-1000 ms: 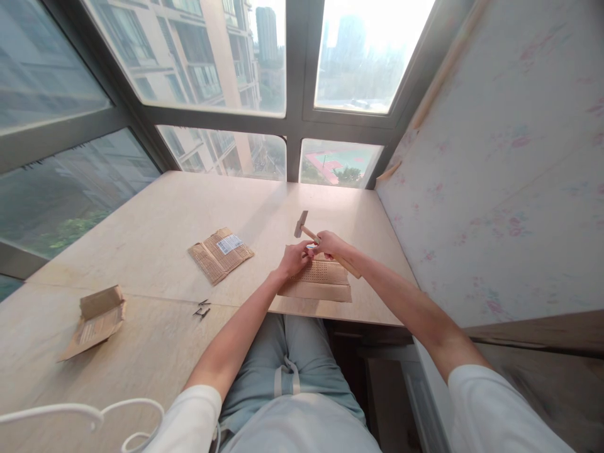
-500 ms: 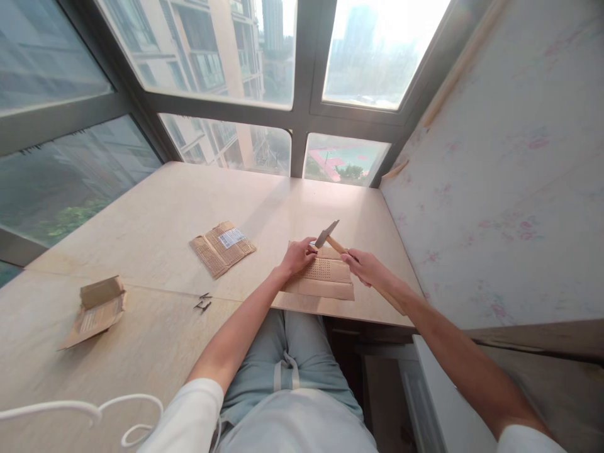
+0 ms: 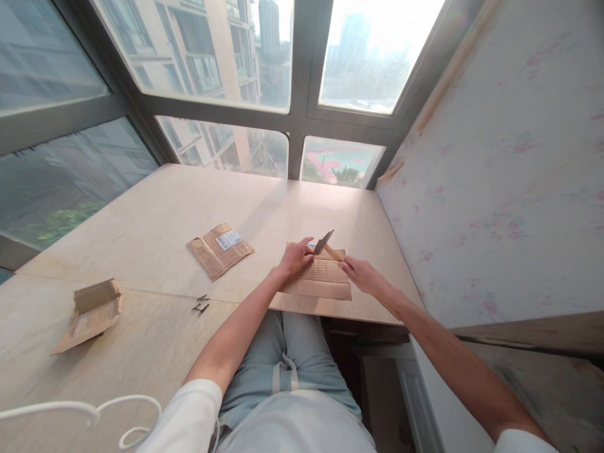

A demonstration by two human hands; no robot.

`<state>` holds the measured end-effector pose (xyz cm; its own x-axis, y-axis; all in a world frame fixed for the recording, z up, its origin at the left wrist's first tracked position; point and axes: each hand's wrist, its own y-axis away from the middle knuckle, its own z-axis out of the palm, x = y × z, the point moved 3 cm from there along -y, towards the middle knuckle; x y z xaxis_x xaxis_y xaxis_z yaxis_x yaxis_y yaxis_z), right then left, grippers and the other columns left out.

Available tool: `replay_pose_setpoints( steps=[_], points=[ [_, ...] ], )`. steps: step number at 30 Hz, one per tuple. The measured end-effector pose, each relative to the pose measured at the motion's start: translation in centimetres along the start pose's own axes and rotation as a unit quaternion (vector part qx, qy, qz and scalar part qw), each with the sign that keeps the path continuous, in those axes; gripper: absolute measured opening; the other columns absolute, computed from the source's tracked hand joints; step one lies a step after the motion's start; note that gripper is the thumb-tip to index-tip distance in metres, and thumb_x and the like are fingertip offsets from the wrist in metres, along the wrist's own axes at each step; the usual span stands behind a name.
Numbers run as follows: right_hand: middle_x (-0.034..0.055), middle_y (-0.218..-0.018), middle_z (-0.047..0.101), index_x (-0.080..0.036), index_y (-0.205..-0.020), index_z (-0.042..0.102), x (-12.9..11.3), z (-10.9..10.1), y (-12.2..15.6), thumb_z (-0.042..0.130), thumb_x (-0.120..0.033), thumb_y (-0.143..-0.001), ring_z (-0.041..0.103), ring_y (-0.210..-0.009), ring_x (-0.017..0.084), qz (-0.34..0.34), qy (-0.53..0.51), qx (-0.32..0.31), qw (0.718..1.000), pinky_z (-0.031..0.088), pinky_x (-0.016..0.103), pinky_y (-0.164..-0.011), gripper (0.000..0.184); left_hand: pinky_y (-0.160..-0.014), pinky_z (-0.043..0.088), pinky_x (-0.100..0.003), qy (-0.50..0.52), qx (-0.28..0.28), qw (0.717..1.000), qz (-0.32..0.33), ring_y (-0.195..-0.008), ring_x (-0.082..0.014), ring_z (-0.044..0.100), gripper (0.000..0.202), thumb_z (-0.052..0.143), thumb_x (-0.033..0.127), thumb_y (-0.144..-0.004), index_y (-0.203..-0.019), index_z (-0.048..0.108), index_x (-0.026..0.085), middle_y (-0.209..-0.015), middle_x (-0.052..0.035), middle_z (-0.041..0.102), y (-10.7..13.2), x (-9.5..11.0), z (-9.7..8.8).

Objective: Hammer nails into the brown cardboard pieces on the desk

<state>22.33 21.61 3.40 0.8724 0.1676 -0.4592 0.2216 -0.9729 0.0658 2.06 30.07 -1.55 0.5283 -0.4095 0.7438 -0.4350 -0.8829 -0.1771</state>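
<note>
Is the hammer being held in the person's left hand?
No, the right hand grips the hammer, while the left hand is at the cardboard sheet.

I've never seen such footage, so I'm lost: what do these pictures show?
No machine here: these are a person's bare hands, seen by a camera worn on the head, looking forward and down. The right hand grips a hammer by its wooden handle. The left hand is over a dotted cardboard sheet, close to the hammer's head; anything it pinches is too small to tell. Left of it on the table lie a labelled cardboard piece, dark nail-like bits and a folded cardboard piece; a white cable shows lower left.
</note>
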Motion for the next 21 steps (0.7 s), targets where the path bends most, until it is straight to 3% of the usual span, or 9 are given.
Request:
replay_pose_setpoints(
  steps=[4,8,13,21],
  points=[
    [0.0007,-0.065,0.057,-0.021,-0.080,0.054,-0.13,-0.04,0.09,0.033,-0.045,-0.097,0.055,-0.060,0.016,0.009,-0.014,0.033,0.999,0.031,0.025,-0.055,0.036,-0.090,0.050,-0.031,0.006,-0.003,1.000,-0.001,-0.091,-0.0182,0.069,0.055,0.066,0.014,-0.077,-0.130,0.051,0.019,-0.094,-0.0021,0.076,-0.06,-0.05,-0.01],
    [0.0000,-0.064,0.057,-0.022,-0.079,0.055,-0.12,0.34,-0.07,0.035,-0.045,-0.097,0.054,-0.058,0.015,-0.001,0.002,0.005,1.000,0.030,0.024,-0.054,0.035,-0.088,0.050,-0.031,-0.002,-0.005,1.000,0.005,-0.090,-0.0188,0.070,0.052,0.066,0.015,-0.077,-0.127,0.054,0.019,-0.095,-0.0030,0.075,-0.06,0.05,-0.04],
    [0.0014,-0.067,0.060,-0.021,-0.081,0.057,-0.10,0.31,0.00,0.033,-0.044,-0.098,0.056,-0.061,0.016,-0.002,-0.005,0.032,0.999,0.032,0.024,-0.055,0.037,-0.088,0.050,-0.031,0.007,-0.014,1.000,0.000,-0.091,-0.0188,0.069,0.053,0.065,0.015,-0.077,-0.128,0.053,0.020,-0.094,-0.0017,0.076,-0.07,0.05,0.03],
    [0.0004,-0.065,0.059,-0.021,-0.080,0.056,-0.38,0.80,0.33,0.035,-0.044,-0.097,0.053,-0.058,0.014,-0.004,-0.011,0.016,1.000,0.030,0.024,-0.053,0.035,-0.087,0.050,-0.031,-0.014,-0.021,1.000,-0.015,-0.091,-0.0196,0.069,0.053,0.065,0.015,-0.076,-0.127,0.055,0.021,-0.096,-0.0023,0.075,-0.12,0.46,-0.32]
  ],
)
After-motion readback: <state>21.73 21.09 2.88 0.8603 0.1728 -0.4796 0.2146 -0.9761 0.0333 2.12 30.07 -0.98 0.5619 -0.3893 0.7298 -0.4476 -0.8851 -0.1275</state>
